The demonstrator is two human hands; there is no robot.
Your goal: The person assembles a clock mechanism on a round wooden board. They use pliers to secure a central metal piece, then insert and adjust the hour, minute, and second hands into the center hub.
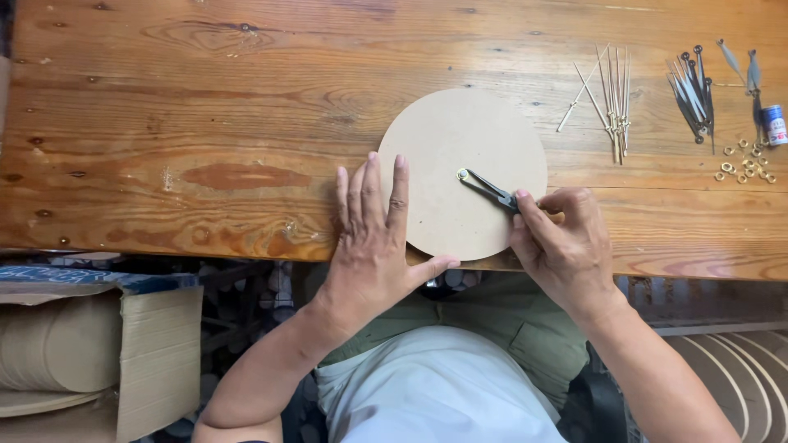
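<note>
Pressing flat on the wood, the left hand (373, 238) lies with its fingers spread a little, and the fingertips and thumb rest on the edge of the round board (447, 135) at about 9 o'clock of the disc. The right hand (562, 238), at 4 o'clock of the disc, is closed in a pinch around the handles of dark pliers (491, 190). The tips of the pliers reach to a small brass ring (462, 174) that sits at the middle of the disc. It looks as if the ring is being tightened or set at the centre hole; I judge the step to be in progress, not finished. The next move would need a steady board and a small, careful turn, so that the tool does not slip and scratch the surface.

The disc is thin, pale brown and matt, like pressed fibreboard, and its near edge hangs slightly over the edge of the table (205, 123). The table is varnished pine with knots and strong grain.

Farther away, at 1 o'clock, lies a bundle of thin brass-coloured rods (614, 102). At 2 o'clock are dark metal pointed pieces (692, 90), some loose brass rings (747, 164) and a small cylinder (772, 125).
</note>
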